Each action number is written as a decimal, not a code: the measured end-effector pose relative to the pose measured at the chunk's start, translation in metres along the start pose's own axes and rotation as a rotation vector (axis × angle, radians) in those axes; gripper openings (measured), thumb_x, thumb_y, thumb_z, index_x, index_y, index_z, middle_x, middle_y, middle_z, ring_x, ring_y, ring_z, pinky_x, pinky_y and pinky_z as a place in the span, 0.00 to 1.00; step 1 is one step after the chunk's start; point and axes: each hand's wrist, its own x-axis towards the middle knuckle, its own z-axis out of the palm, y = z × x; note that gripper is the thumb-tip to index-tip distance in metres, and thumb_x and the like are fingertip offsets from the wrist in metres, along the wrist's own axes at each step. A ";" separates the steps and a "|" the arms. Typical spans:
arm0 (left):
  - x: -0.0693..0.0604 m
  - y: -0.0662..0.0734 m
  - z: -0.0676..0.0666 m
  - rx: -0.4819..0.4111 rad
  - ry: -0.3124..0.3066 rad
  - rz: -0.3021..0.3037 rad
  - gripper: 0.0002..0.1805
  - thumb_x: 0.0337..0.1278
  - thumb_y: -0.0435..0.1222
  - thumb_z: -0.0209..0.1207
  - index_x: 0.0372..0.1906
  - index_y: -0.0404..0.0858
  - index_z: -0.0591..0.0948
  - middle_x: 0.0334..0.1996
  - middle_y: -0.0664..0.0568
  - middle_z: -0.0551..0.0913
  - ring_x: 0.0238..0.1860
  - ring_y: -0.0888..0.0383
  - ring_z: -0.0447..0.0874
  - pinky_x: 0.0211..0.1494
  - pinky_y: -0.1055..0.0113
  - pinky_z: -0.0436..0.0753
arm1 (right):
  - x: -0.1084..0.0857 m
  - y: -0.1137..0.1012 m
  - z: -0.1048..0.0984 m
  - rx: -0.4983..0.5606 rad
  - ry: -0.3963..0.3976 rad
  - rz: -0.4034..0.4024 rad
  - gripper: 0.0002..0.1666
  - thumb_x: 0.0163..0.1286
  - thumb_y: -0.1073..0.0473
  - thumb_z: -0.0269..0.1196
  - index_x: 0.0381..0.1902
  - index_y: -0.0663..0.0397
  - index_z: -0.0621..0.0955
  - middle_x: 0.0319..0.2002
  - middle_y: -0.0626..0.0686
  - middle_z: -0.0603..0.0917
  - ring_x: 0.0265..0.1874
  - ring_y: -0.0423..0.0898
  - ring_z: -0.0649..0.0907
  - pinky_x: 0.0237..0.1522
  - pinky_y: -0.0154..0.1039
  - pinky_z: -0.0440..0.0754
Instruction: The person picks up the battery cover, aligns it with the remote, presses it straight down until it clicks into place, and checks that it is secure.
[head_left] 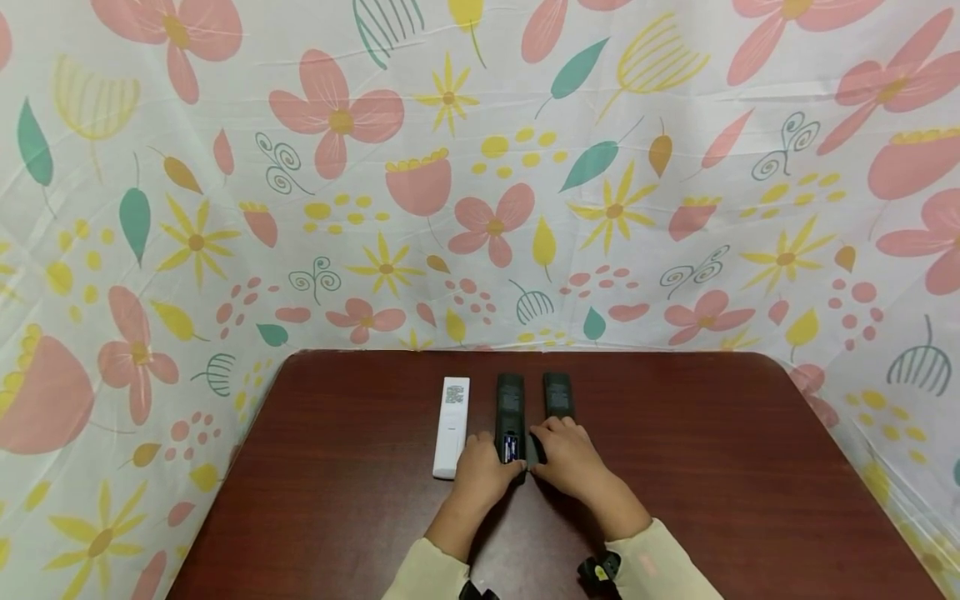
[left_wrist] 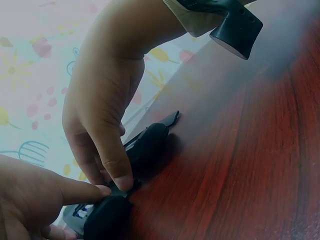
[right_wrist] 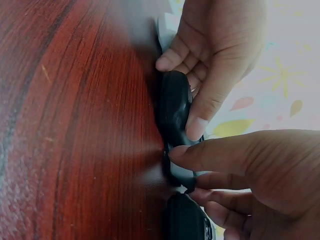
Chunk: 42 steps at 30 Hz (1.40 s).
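cream sleeves come nearest the camera, with a dark wrist camera at the right cuff; taking the middle black remote as the clock's centre, they enter at about seven and five o'clock. that remote lies back up on the dark red bench, its battery bay open towards the six o'clock end, with blue batteries sitting inside. the left hand, at seven o'clock, grips the remote's near end, thumb on one side and fingers on the other. the right hand, at four o'clock, pinches a small dark cover between thumb and fingers, just beside the bay and not over it. at nine o'clock lies a white remote, back up, no open bay showing; towards three, the right black remote, its near end hidden behind the right hand in the head view, so i cannot tell whether it is open too. by my reading the middle remote is partway through: cover off, batteries in the bay, closing it apparently left, though whether batteries are going in or coming out i cannot tell.
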 end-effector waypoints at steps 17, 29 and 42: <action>0.003 -0.008 -0.006 -0.074 -0.073 -0.019 0.26 0.58 0.46 0.70 0.48 0.27 0.81 0.37 0.43 0.79 0.34 0.52 0.80 0.39 0.58 0.81 | 0.001 -0.002 0.002 0.044 -0.003 0.030 0.36 0.56 0.54 0.78 0.60 0.59 0.80 0.54 0.58 0.80 0.53 0.57 0.77 0.58 0.57 0.74; 0.002 -0.009 -0.012 -0.274 -0.134 -0.027 0.21 0.64 0.38 0.64 0.51 0.23 0.78 0.34 0.42 0.75 0.19 0.60 0.78 0.24 0.69 0.78 | 0.003 0.000 0.001 0.087 0.008 0.049 0.31 0.56 0.55 0.77 0.55 0.55 0.79 0.50 0.55 0.82 0.50 0.55 0.78 0.57 0.56 0.74; 0.001 -0.009 -0.008 -0.527 -0.153 -0.119 0.17 0.66 0.34 0.62 0.50 0.25 0.75 0.38 0.40 0.78 0.22 0.57 0.84 0.27 0.65 0.87 | 0.003 -0.003 0.001 0.174 0.024 0.050 0.20 0.61 0.61 0.73 0.50 0.49 0.80 0.39 0.50 0.87 0.44 0.50 0.82 0.52 0.54 0.75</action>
